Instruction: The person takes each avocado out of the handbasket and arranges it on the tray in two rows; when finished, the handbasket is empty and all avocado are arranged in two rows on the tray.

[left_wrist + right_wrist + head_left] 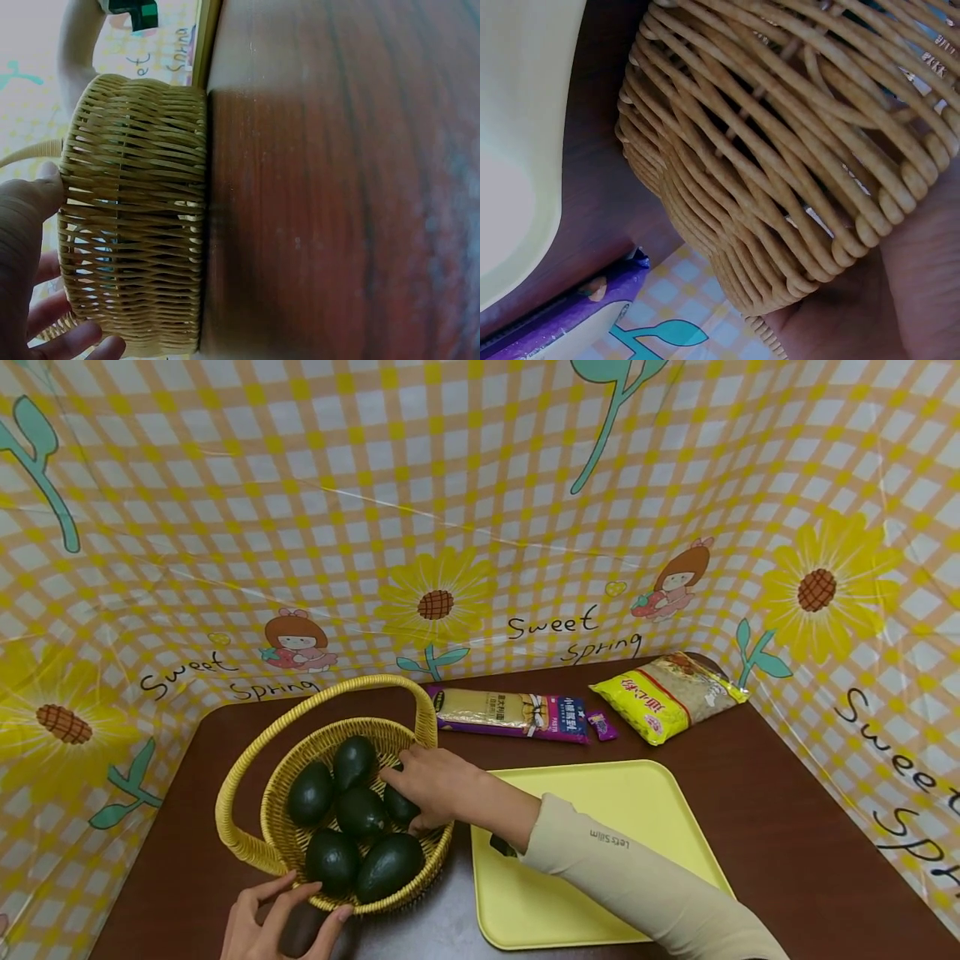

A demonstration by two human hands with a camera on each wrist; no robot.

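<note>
At the left stands a round, yellow woven basket (139, 217), its tall handle (231, 802) arching over the far left side. The left hand (270, 922) touches the near rim with loosely spread fingers, gripping nothing. Inside lie smooth, glossy, dark green avocados (362, 814) (six show, snugly grouped). The right hand (431, 785) curls round the rightmost avocado (401, 806), in the basket, and covers much of it. Behind, a purple-edged pasta pack (498, 714) has its left end beside the handle. Next, a yellow tray (517, 922) is crossed by the beige sleeve (637, 877); beyond it lie a small purple packet (602, 725) and a yellow bag (660, 697).
</note>
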